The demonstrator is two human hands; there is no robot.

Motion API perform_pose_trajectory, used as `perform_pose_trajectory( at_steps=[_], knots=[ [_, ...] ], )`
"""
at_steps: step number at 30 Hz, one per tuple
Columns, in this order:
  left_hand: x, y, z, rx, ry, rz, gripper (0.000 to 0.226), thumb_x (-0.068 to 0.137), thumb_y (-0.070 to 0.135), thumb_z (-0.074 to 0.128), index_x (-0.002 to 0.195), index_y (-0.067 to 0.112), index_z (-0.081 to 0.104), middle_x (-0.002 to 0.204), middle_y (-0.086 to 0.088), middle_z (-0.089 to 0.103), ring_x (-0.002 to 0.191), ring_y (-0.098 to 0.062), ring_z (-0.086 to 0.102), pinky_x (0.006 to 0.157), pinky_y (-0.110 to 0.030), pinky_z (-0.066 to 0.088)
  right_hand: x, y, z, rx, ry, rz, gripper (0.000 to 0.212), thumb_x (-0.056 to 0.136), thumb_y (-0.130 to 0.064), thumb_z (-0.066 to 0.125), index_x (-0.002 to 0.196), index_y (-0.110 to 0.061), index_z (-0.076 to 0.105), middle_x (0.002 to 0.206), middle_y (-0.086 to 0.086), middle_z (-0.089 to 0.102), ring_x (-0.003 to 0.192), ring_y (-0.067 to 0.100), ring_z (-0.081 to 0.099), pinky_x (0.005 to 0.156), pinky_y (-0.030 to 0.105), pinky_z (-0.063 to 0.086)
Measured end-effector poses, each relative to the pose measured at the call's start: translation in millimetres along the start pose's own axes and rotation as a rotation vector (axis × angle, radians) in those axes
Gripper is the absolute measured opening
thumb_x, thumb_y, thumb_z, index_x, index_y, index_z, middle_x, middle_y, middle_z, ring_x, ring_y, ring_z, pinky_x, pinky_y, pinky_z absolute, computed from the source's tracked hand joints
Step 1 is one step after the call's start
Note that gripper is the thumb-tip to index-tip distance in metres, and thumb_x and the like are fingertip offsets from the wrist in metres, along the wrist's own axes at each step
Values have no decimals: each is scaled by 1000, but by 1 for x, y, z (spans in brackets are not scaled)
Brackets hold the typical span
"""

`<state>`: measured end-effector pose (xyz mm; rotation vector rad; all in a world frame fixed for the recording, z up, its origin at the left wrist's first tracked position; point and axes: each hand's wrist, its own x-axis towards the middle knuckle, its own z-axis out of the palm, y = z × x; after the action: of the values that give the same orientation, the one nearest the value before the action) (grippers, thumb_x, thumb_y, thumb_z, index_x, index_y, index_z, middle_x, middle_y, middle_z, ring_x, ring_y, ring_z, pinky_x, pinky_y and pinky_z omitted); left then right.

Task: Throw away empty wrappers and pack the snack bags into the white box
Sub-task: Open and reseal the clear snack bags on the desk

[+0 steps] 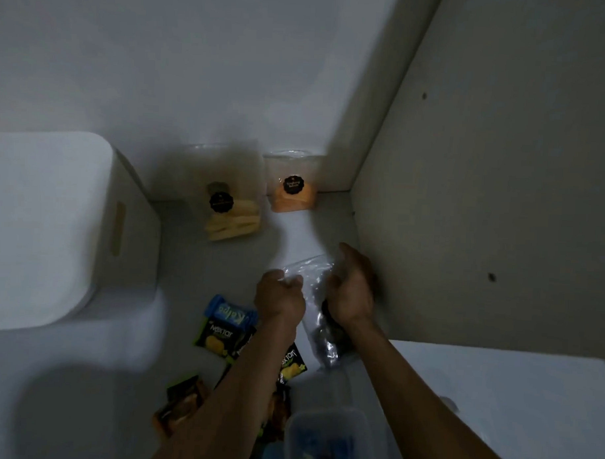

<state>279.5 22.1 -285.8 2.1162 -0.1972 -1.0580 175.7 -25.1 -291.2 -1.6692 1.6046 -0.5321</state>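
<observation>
Dim, grey, softly blurred view

Light fell weakest at the frame edges; the white box (44, 227) was smeared by motion blur, wall lines bowed from wide-angle distortion, and shadows pooled beside the box.

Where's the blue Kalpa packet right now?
In the head view the blue Kalpa packet lies left of the left hand, just above a green Nextar packet.

Bare floor (294, 229) lies open between the white box (54, 227) on the left and the wall panel (484, 201) on the right. Two clear snack bags (233, 199) stand against the back wall. Nearer, small snack packs (222, 329) and a clear plastic tub (328, 436) crowd the ground.
</observation>
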Motion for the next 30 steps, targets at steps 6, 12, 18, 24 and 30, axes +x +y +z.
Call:
perform_pose_trajectory(
  at_steps=[6, 12, 18, 24, 30],
  knots=[
    [-18, 0, -40, -260, -3, 96, 12, 90, 16, 67, 82, 7, 69, 66, -7, 67, 58, -16, 58, 60, -35, 53, -15, -19, -11, 332, -27, 56, 52, 88, -6, 68, 135, -21, 51, 95, -3, 63, 86, 6, 62, 89, 27, 53],
    [-60, 9, -111, -400, -17, 232, 12, 91, 11, 65, 91, 0, 70, 75, -15, 68, 66, -20, 65, 59, -27, 55, -56, -73, -34, 558, -88, -21, 24, 86, -5, 72, 101, -24, 68, 79, -1, 64, 76, 9, 63, 81, 29, 56],
    [-113, 29, -196, -401, -49, 493, 10, 88, 16, 69, 88, 7, 73, 73, -11, 72, 65, -17, 67, 62, -30, 56, -113, -145, -66, 619, -132, -178, 17, 86, -8, 72, 101, -15, 69, 90, 26, 68, 84, 26, 71, 77, 29, 59],
    [-167, 50, -268, -438, -111, 676, 7, 92, 10, 64, 89, 8, 70, 77, -6, 74, 74, -17, 72, 71, -24, 57, -171, -208, -100, 606, -123, -320, 23, 85, -15, 74, 108, -15, 70, 84, 13, 71, 82, 14, 72, 79, 30, 58],
    [-213, 49, -308, -382, -59, 819, 10, 93, 13, 64, 85, 9, 69, 75, -3, 72, 72, -11, 70, 64, -24, 55, -223, -254, -131, 290, -177, -542, 35, 75, -26, 84, 107, -20, 71, 85, -2, 71, 80, 8, 68, 77, 22, 56]
  ],
)
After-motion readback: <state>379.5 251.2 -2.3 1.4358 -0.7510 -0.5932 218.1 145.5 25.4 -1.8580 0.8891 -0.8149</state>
